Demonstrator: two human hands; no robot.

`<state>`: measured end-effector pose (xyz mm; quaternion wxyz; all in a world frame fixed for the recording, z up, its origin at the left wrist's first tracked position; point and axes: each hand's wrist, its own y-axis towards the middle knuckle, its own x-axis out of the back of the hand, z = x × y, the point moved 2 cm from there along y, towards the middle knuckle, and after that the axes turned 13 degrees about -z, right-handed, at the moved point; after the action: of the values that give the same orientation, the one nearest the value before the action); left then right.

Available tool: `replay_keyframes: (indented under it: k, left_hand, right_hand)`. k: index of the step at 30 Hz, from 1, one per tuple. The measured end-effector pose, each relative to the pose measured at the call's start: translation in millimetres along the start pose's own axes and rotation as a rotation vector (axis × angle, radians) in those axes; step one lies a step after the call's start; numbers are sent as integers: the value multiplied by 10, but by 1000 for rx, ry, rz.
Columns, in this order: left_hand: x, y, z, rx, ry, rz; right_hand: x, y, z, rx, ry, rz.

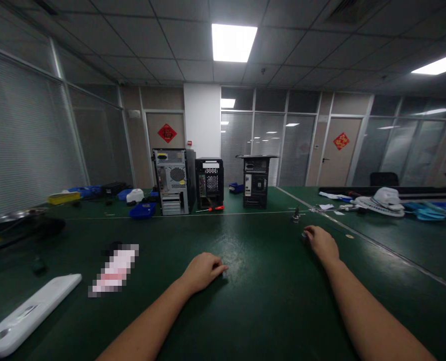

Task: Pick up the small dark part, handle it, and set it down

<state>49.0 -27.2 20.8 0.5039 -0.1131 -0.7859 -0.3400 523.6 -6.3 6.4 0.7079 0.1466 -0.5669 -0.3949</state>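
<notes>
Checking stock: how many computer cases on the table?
3: a large case on the left, a smaller case beside it, a third case farther right. Any behind would be hidden.

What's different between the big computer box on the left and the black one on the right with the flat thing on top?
The left computer box looks taller and wider than the right computer box. The left box's facing side is mostly silvery grey; the right box's is mostly black. The right box has a flat panel on top, sticking out; the left box has none. Both stand upright on the green table.
</notes>
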Motion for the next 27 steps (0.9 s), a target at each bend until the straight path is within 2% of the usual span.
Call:
replay_keyframes:
  k: [6, 12, 15, 21, 23, 27]
  left_hand:
    - [6, -2, -9, 4, 4, 0]
    - [39, -8, -44, 13, -12, 12]
    - [48, -3, -55, 9, -14, 12]
    - [31, 1, -44, 10, -22, 7]
    - [28, 0, -40, 16, -30, 7]
    - [17, -1, -30, 18, -27, 16]
  right_hand:
    - [-21, 16, 35, 67, -17, 13]
    - [-38, 22, 2, 43, 12, 29]
    - [-69, 28, -32, -8, 42, 35]
    - [-156, 25, -143, -274, 232, 117]
    - [-154, 19, -151, -295, 231, 120]
    - [-116, -8, -108, -234, 147, 99]
